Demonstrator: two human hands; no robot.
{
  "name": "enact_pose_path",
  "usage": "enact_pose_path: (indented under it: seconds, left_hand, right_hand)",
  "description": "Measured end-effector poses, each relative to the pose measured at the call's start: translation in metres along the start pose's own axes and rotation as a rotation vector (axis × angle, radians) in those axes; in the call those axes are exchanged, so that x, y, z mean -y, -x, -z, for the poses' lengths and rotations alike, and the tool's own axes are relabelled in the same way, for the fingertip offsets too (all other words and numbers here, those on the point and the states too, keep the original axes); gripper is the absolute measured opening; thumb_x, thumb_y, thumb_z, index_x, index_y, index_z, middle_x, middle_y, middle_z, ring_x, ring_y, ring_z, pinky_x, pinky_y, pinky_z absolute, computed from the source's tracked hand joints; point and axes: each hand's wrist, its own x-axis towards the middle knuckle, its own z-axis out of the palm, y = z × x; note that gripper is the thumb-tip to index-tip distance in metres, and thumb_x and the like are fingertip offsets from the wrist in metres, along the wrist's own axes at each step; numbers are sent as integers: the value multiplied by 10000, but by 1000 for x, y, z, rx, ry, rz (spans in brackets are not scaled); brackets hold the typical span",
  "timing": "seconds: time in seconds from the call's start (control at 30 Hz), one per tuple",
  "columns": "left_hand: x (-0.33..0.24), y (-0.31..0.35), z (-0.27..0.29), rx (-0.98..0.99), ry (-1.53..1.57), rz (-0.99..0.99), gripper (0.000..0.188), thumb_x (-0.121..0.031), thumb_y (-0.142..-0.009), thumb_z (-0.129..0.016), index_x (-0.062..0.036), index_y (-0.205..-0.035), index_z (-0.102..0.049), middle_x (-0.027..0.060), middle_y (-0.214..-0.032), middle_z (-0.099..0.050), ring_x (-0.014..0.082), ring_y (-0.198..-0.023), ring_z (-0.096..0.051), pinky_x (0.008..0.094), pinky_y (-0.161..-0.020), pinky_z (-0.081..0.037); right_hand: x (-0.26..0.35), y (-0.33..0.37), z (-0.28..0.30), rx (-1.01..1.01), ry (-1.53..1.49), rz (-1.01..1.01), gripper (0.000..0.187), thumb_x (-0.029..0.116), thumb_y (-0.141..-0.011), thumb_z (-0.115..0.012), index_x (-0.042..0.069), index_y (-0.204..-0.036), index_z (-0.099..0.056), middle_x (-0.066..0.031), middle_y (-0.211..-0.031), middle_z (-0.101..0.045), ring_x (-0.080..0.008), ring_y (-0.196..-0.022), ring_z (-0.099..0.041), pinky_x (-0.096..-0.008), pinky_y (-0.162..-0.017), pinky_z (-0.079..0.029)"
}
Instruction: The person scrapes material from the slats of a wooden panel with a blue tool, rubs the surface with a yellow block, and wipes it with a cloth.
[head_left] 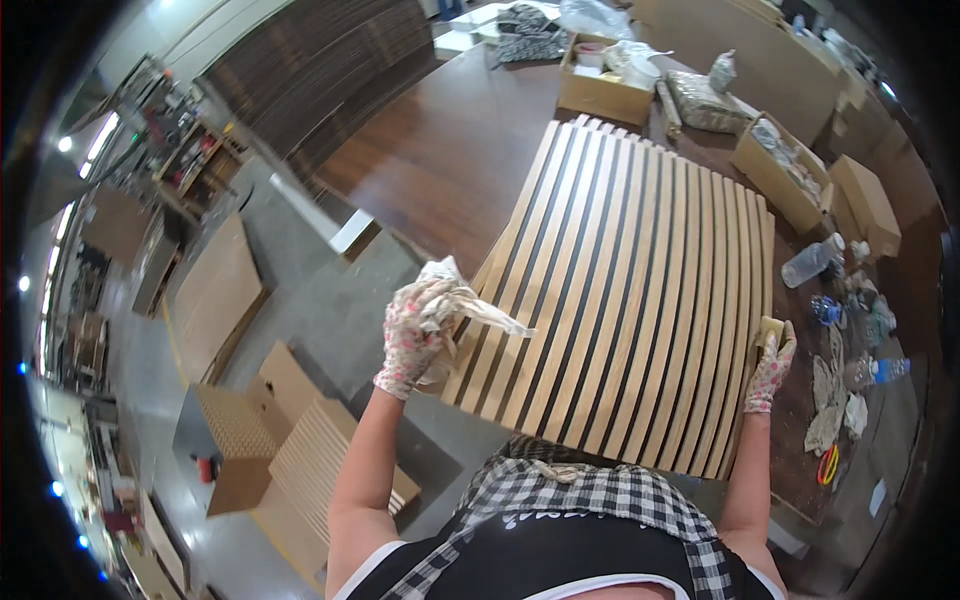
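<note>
A large panel of pale wooden slats with dark gaps (630, 300) lies on a dark wooden table (450, 160) in front of me. My left hand (415, 335), in a flower-patterned glove, rests on the panel's left edge and grips a crumpled white cloth (470, 300). My right hand (772, 365), gloved the same way, sits at the panel's right edge and holds a small yellowish block (768, 328) against it.
Open cardboard boxes (600, 90) (780, 170) stand along the table's far and right sides. Plastic bottles (810, 262) (875, 370), rags and small items lie to the right. More slat panels (320, 460) and boards (210, 300) sit on the grey floor at left.
</note>
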Motion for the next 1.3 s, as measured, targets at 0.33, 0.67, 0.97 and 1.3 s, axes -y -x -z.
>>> enact_pose_path:
  seconds: [0.33,0.67,0.97,1.3]
  left_hand:
    - [-53,-138,-86,386,-62,-113,532,-86,-702,-688,-155,-1222,-597,99,-1347,-492,351,-1325,-355,466,-1081,-325]
    - [-41,-134,-117,219,-244,-245,247,-109,-881,-527,-114,-1107,-628,98,-1267,-561,321,-1210,-483,428,-991,-427]
    - [-61,-136,-124,274,-263,217,493,-20,-799,-565,-92,-1285,-518,153,-1209,-534,349,-1110,-541,414,-936,-462]
    - [-50,-121,-139,143,-528,121,510,-48,-778,-605,-100,-1280,-534,162,-1304,-499,333,-1181,-501,396,-1006,-433]
  right_hand:
    - [5,25,8,-135,89,93,468,85,-926,-544,-29,-1362,-416,-131,-1343,-475,-225,-1234,-466,-335,-1053,-365]
    - [2,32,55,-382,-50,17,492,45,-882,-613,-29,-1338,-444,-125,-1315,-509,-207,-1228,-480,-323,-1063,-362]
    - [-86,-31,252,-351,572,33,475,236,-887,-622,-6,-1268,-474,-115,-1158,-556,-224,-1077,-517,-352,-983,-397]
    - [-177,-104,349,-387,914,-110,538,237,-826,-679,-30,-1253,-489,-225,-1217,-550,-359,-1139,-526,-397,-989,-409]
